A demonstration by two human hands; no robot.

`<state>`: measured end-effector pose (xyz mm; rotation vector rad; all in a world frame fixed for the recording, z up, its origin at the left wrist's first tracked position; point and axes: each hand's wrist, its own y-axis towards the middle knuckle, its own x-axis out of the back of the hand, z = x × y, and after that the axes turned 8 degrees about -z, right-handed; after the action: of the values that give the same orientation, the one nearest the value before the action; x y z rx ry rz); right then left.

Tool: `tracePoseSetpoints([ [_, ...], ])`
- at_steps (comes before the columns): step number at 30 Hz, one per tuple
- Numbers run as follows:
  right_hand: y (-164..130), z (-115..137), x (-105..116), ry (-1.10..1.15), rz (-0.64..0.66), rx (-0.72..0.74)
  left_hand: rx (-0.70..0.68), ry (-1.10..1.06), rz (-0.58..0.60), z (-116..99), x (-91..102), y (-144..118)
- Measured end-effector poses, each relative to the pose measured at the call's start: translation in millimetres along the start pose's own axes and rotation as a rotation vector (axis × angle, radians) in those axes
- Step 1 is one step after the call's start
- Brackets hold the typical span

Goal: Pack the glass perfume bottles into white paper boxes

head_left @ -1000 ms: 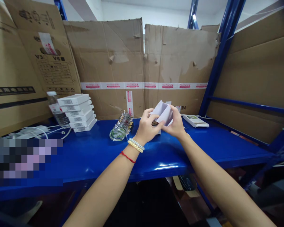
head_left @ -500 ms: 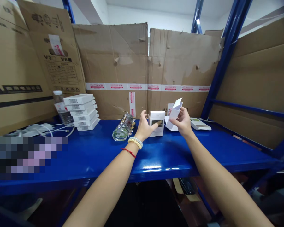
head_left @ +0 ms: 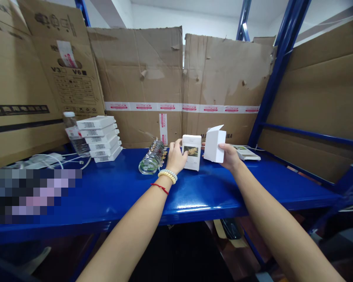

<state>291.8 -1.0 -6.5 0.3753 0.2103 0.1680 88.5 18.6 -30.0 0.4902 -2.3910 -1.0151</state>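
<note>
Mid-packing on the blue shelf [head_left: 111, 196]: left hand [head_left: 175, 156] grips a printed box [head_left: 191, 158]; beside it, right hand [head_left: 228, 156] clasps an open white carton [head_left: 214, 145], ready for sleeving.

Two small white cartons [head_left: 191, 152] stand at twelve o'clock on one blue shelf [head_left: 111, 192], five flat white boxes [head_left: 98, 139] are stacked at ten o'clock beside one water bottle [head_left: 73, 135], and two hands [head_left: 176, 156] show.

Left hand [head_left: 175, 157] steadies printed carton [head_left: 191, 152]; right hand [head_left: 229, 156] holds open, seemingly blank, box [head_left: 214, 145].
</note>
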Motion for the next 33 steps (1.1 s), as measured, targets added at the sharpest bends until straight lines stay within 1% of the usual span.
tracePoseSetpoints([
  [2, 0.0, 0.1, -0.8, -0.004, 0.017, -0.009, -0.04, 0.014, 0.018, -1.7, -0.1, -1.4],
  [3, 0.1, 0.0, -1.4, -0.007, 0.026, -0.01, -0.037, 0.001, 0.03, -2.5, -0.9, -2.3],
  [6, 0.1, -1.2, -4.6, -0.014, 0.043, 0.007, 0.019, -0.086, 0.039, -4.4, -4.4, -5.3],
  [9, -0.3, -3.7, -8.4, -0.009, 0.023, 0.063, 0.057, -0.158, 0.067, -5.0, -6.6, -8.0],
  [12, -1.3, -5.5, -10.4, -0.021, 0.014, 0.124, 0.076, -0.171, 0.127, -4.8, -5.7, -8.8],
  [18, -6.4, 2.5, -9.4, -0.098, 0.07, 0.184, 0.106, -0.232, 0.312, -3.5, -1.5, -5.6],
  [20, -7.3, 6.1, -7.3, -0.102, 0.049, 0.241, 0.127, -0.292, 0.352, -2.3, -1.7, -5.0],
  [23, -5.0, 7.7, -2.5, -0.101, -0.016, 0.367, 0.149, -0.415, 0.422, -1.2, -3.6, -5.8],
  [25, -1.8, 6.2, 0.3, -0.115, -0.063, 0.401, 0.15, -0.473, 0.453, -0.9, -5.0, -6.6],
  [27, 1.1, 4.1, 1.5, -0.133, -0.096, 0.38, 0.156, -0.499, 0.451, -0.2, -6.2, -6.6],
  [29, 2.2, 2.4, 0.9, -0.129, -0.099, 0.329, 0.182, -0.506, 0.426, 1.2, -6.7, -5.5],
  [31, 0.9, 2.1, -0.8, -0.093, -0.052, 0.258, 0.22, -0.501, 0.432, 2.6, -6.6, -3.9],
  [33, -1.9, 2.8, -2.9, -0.049, 0.024, 0.18, 0.229, -0.488, 0.458, 2.7, -6.1, -3.0],
])
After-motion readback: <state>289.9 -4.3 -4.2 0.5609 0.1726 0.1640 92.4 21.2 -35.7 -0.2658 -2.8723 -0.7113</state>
